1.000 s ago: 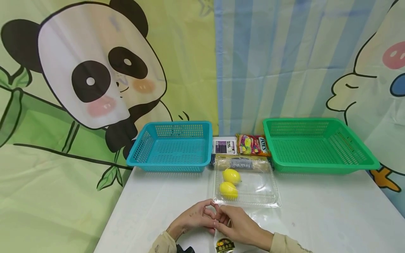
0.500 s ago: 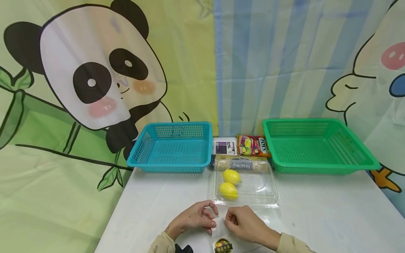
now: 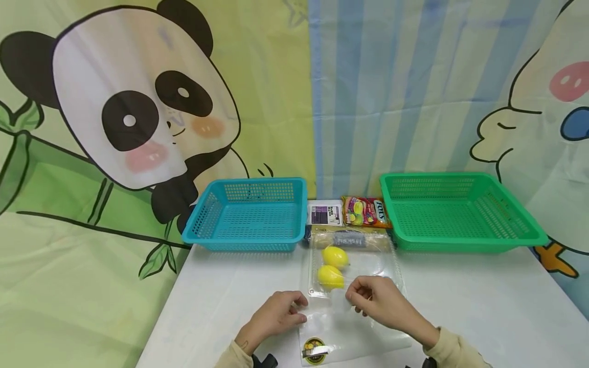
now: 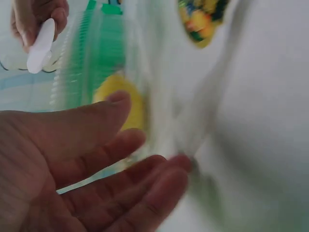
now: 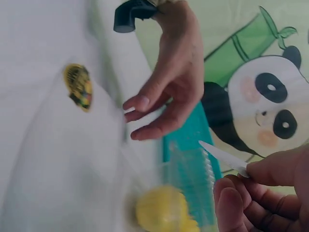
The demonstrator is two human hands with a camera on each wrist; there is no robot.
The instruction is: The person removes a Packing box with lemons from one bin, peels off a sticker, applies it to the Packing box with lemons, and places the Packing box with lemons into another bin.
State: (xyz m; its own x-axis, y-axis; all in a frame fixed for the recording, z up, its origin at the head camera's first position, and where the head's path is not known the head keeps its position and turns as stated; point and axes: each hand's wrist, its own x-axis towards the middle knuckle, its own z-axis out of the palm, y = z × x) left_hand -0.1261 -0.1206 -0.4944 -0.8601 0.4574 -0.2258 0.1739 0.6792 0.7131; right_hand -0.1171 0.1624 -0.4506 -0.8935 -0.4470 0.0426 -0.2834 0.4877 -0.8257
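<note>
Between the thumb and fingers of my right hand (image 3: 377, 301) I pinch a small flat white piece with rounded ends (image 5: 224, 155); in the head view it overlaps the front edge of the clear plastic container (image 3: 372, 266). Two yellow lemons (image 3: 334, 257) sit at the left of that container. My left hand (image 3: 278, 314) has its fingers loosely bent, holding nothing, with the fingertips right at the left edge of a thin whitish plastic bag (image 3: 363, 332). The bag lies on the table, and its round fruit label (image 3: 315, 351) is near the front left corner.
A blue basket (image 3: 253, 240) stands at the back left and a green basket (image 3: 465, 245) at the back right. Between them lie a purple-and-white packet (image 3: 325, 213) and a colourful FOX'S candy bag (image 3: 365, 211). A printed curtain (image 3: 359, 102) hangs behind the white table (image 3: 221, 286).
Both hands started together at the bag's top. My right hand has moved away right and forward with the white piece; my left hand has come off the bag, which now lies flatter.
</note>
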